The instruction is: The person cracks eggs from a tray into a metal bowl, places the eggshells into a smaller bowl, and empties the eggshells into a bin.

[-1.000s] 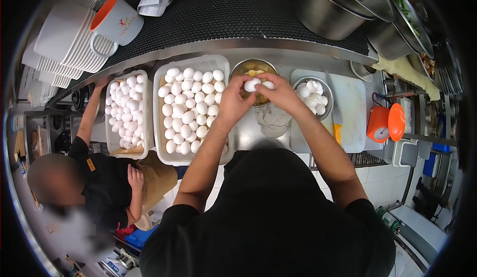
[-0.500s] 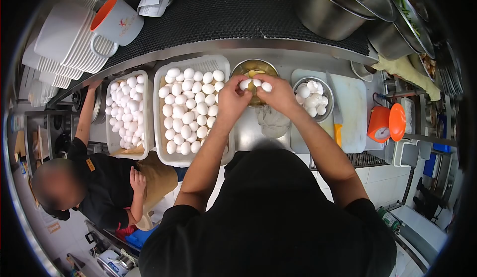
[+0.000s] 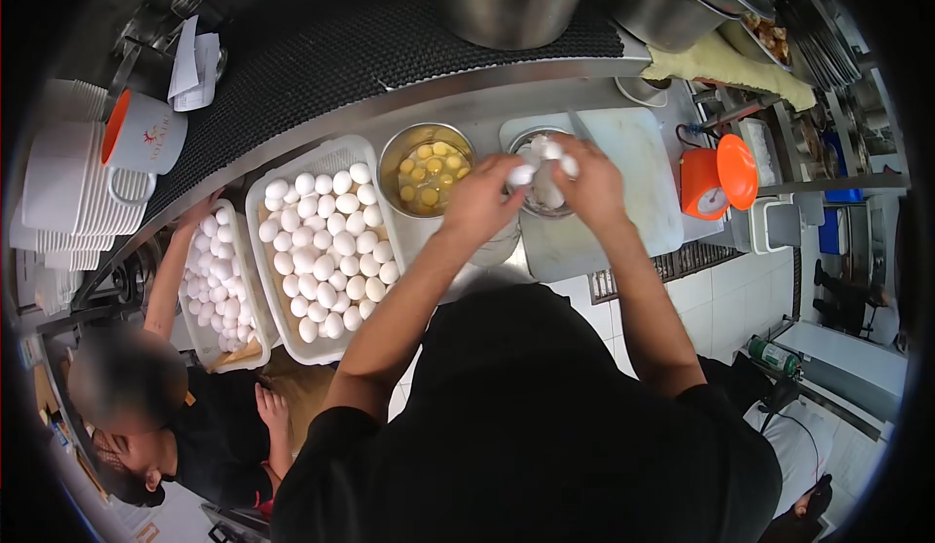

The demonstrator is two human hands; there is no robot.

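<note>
My left hand (image 3: 481,197) is closed on a white eggshell piece (image 3: 521,175) over a metal bowl of eggshells (image 3: 548,215). Across from it, my right hand (image 3: 591,192) grips another eggshell piece (image 3: 570,165) over the same bowl. More white shells (image 3: 542,144) fill that bowl, partly hidden by my fingers. To the left stands a metal bowl (image 3: 383,175) holding several cracked eggs with yellow yolks (image 3: 426,168). Beside it, a white crate (image 3: 255,236) is packed with whole white eggs (image 3: 321,236). A grey cloth lies partly hidden below my left hand.
A white cutting board (image 3: 633,202) lies right of the shells, with an orange scale (image 3: 703,183) beyond. Another egg crate (image 3: 255,350) sits far left, near a co-worker (image 3: 219,436). Metal pots (image 3: 516,12), a mug (image 3: 156,139) and stacked dishes occupy the shelf.
Both hands have moved from above the yolk bowl to above the shell bowl, each keeping its eggshell piece. My view has shifted right, and the yolks are now uncovered.
</note>
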